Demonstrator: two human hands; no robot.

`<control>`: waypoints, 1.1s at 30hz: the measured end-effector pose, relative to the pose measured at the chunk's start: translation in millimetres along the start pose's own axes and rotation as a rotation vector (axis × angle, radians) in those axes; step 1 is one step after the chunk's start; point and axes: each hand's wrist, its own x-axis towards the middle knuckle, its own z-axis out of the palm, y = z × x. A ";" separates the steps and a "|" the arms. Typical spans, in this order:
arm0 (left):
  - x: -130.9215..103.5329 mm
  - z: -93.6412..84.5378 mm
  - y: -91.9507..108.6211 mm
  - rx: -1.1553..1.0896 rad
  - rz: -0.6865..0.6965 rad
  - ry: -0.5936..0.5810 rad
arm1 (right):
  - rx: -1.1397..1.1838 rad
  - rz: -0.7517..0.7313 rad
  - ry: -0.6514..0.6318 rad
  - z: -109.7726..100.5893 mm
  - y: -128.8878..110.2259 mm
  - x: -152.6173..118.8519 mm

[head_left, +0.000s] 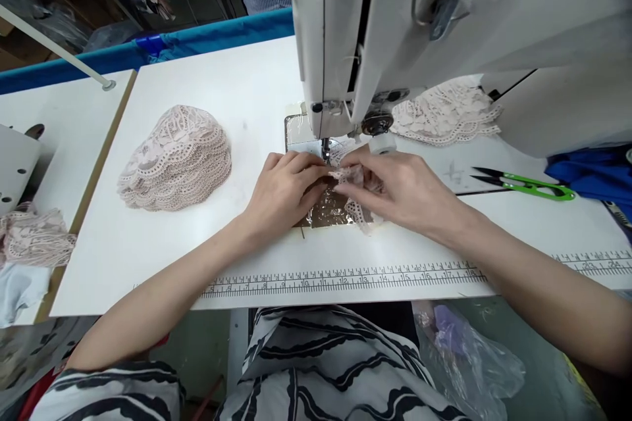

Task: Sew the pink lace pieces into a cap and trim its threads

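Observation:
Just in front of the sewing machine's presser foot, a pale pink lace piece is bunched between my hands. My right hand is closed on it, thumb and fingers pinching its folds. My left hand meets it from the other side, fingertips pressed together at the lace edge. Part of the lace lies under the machine head, and some hangs toward the front over the shiny brown plate. The right palm hides a portion of the lace.
A stack of pink lace pieces lies to the left, and more lace sits behind the needle area. Green-handled thread snips and blue cloth are at the right. A printed ruler runs along the front edge.

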 end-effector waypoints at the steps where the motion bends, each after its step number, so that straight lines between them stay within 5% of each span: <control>1: 2.5 -0.3 0.0 -0.027 -0.010 0.010 | -0.039 -0.015 -0.010 1.3 0.5 0.1; 9: 18.9 -8.9 1.5 -0.302 -0.182 0.042 | -0.297 0.000 0.129 5.8 5.5 -0.1; 15: 18.6 -3.9 -0.4 -0.218 -0.132 0.085 | -0.188 0.038 0.141 2.8 5.7 5.4; 33: 23.3 26.2 -10.1 -0.039 -0.107 0.135 | -0.326 0.102 0.163 10.3 2.1 11.2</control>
